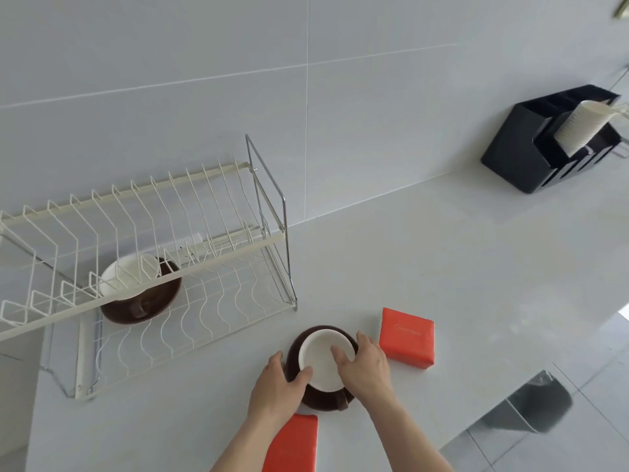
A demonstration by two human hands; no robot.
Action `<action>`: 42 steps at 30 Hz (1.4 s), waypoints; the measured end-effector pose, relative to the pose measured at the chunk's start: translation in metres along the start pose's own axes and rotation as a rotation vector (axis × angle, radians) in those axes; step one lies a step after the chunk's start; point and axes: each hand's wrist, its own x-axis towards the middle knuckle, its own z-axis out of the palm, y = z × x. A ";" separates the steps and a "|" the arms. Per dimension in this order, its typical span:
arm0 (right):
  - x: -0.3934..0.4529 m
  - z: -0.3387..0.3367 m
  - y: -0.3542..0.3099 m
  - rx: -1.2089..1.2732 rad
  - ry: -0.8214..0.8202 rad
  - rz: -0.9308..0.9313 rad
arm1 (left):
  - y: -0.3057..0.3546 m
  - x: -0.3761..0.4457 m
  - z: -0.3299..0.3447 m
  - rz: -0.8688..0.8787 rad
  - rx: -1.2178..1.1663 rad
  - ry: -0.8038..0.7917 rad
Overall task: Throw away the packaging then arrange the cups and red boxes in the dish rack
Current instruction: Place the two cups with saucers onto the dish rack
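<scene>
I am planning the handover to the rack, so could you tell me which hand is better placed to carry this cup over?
Probably the left hand: it grips the cup on the side facing the dish rack, while the right hand sits on the far side, beside a red box.

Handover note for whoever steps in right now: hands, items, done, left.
Left hand and right hand: both grip the brown cup with white interior on the white counter.
Done: one matching brown cup already sits on the lower tier of the white wire dish rack. No packaging in view.
Left: rack the held cup, then the red box right of it and the red box near the front edge.
</scene>
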 end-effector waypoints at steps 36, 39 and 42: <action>-0.005 0.033 -0.114 0.170 -0.113 -0.141 | -0.023 -0.017 -0.137 -0.002 -0.316 0.231; 0.001 0.042 -0.131 0.188 -0.138 -0.148 | -0.021 -0.009 -0.155 0.004 -0.310 0.264; 0.012 0.050 -0.146 0.207 -0.162 -0.161 | -0.016 -0.001 -0.169 0.006 -0.311 0.299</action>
